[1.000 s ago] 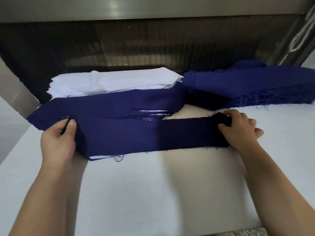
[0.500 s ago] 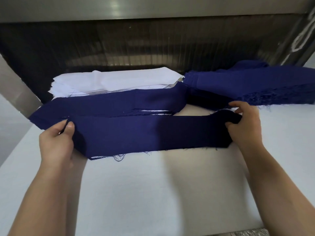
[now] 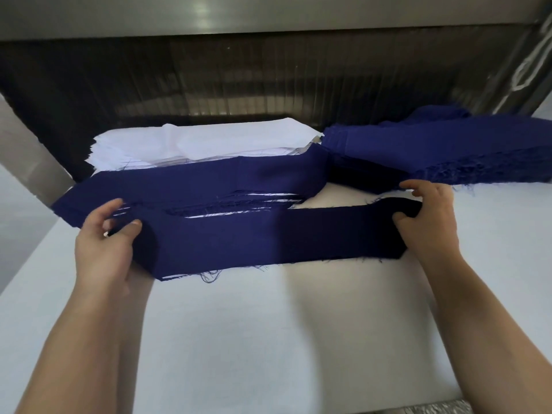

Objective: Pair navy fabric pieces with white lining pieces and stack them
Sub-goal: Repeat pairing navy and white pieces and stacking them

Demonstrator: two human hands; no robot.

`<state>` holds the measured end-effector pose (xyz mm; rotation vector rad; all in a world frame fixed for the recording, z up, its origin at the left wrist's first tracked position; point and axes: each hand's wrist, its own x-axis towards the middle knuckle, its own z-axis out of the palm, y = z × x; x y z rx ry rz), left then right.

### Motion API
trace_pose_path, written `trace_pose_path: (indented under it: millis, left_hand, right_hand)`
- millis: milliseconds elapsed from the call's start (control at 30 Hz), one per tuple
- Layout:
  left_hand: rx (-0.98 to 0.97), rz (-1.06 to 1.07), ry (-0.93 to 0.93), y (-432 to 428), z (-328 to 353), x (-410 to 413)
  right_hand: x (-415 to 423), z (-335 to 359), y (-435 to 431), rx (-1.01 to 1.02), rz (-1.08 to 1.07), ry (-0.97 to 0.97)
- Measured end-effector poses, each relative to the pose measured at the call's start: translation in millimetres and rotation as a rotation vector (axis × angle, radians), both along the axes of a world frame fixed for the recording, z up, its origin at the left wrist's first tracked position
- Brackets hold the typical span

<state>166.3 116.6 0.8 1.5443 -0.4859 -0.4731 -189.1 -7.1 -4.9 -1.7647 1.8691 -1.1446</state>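
Observation:
A long navy fabric strip (image 3: 268,237) with a thin white lining edge showing beneath it stretches between my hands, just above the white table (image 3: 268,339). My left hand (image 3: 103,249) pinches its left end with the thumb on top and the fingers spread. My right hand (image 3: 427,222) grips its right end. Right behind the strip lies a stack of paired navy and white pieces (image 3: 209,186). A pile of white lining pieces (image 3: 203,141) sits behind that stack. A pile of navy pieces (image 3: 442,147) lies at the back right.
A dark ribbed machine opening (image 3: 268,79) under a steel hood (image 3: 239,13) closes off the back. A grey metal post (image 3: 27,153) stands at the left. The table's front edge runs along the bottom right.
Both hands have carried the held strip away from me toward the paired stack. My left fingers have spread open over the stack's edge. My right hand moved up and to the right.

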Motion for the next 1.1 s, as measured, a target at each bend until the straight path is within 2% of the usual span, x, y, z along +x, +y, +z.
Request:
trace_pose_path:
  millis: [100, 233, 500, 600, 667, 733, 900, 967, 1100]
  left_hand:
    - [0.072, -0.042, -0.023, 2, 0, 5]
    - [0.067, -0.160, -0.063, 5, 2, 1]
    - [0.255, -0.237, -0.545, 6, -1, -1]
    - [0.328, -0.347, -0.630, 9, -3, 4]
    - [0.342, -0.337, -0.690, 11, 0, 7]
    - [0.364, -0.300, -0.705, 13, 3, 9]
    - [0.474, -0.386, -0.637, 12, 7, 3]
    - [0.481, -0.336, -0.651, 12, 7, 2]
    - [0.304, -0.172, -0.579, 12, 6, 4]
  right_hand:
    - [0, -1, 1, -0.020, 0.027, 0.017]
    - [0, 0, 1, -0.034, 0.062, 0.062]
    - [1, -1, 0, 0.061, 0.054, 0.073]
    - [0, -1, 0, 0.087, 0.036, 0.048]
    - [0, -1, 0, 0.095, 0.031, 0.037]
    - [1, 0, 1, 0.099, 0.037, 0.035]
    - [1, 1, 3, 0.105, 0.072, 0.036]
    - [2, 1, 3, 0.101, 0.079, 0.017]
    - [4, 1, 3, 0.073, 0.060, -0.011]
